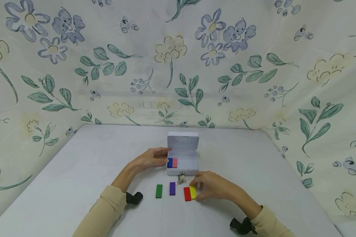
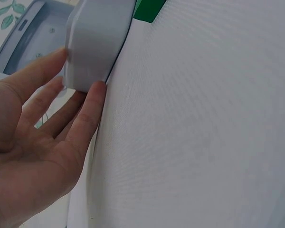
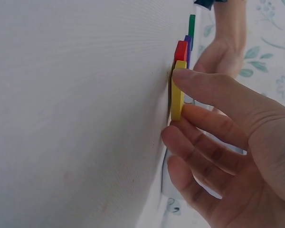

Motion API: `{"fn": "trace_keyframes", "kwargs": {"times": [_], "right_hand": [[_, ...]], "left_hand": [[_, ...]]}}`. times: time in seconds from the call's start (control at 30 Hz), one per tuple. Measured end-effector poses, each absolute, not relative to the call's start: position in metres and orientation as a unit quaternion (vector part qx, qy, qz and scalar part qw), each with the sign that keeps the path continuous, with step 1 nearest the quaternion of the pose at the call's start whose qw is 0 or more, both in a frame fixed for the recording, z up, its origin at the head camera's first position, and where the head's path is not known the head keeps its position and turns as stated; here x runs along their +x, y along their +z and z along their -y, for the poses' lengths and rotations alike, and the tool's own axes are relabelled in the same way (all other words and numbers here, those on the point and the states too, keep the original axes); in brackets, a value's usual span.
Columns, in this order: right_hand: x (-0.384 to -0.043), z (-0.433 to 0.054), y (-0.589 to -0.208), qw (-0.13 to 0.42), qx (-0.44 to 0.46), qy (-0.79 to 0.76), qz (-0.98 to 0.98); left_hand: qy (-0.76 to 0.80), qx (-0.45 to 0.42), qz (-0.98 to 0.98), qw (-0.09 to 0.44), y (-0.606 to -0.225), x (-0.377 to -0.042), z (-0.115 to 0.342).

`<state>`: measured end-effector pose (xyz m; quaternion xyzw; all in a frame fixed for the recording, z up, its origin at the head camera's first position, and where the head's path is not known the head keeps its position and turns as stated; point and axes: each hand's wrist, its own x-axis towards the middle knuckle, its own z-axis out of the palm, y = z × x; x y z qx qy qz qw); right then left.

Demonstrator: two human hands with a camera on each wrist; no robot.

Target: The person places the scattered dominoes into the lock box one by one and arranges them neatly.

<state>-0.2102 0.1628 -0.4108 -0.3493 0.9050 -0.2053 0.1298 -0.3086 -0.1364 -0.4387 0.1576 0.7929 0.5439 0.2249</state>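
A pale metal box (image 1: 183, 171) stands with its hinged lid (image 1: 183, 143) raised. A blue block (image 1: 170, 163) and a pink block (image 1: 174, 163) lie side by side at its left inside. My left hand (image 1: 151, 158) touches the box's left side; in the left wrist view its fairly straight fingers (image 2: 88, 111) rest against the outer wall. In front of the box, my right hand (image 1: 210, 186) pinches a yellow block (image 1: 193, 192) by its ends, between thumb and finger. That block sits close beside a red block (image 1: 187, 194) on the table.
A purple block (image 1: 172, 189) and a green block (image 1: 159, 191) lie on the white table (image 1: 77, 171) left of the red one. Small metal keys (image 1: 181, 178) hang at the box's front lock. Flowered cloth (image 1: 148, 65) rises behind the table.
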Motion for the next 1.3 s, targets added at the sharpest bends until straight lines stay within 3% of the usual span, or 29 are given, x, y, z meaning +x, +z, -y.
{"fn": "trace_keyframes", "kwargs": {"times": [1.3], "right_hand": [[-0.221, -0.173, -0.398, 0.086, -0.340, -0.222, -0.910]], "left_hand": [[0.544, 0.171, -0.791, 0.222, -0.443, -0.310, 0.137]]}}
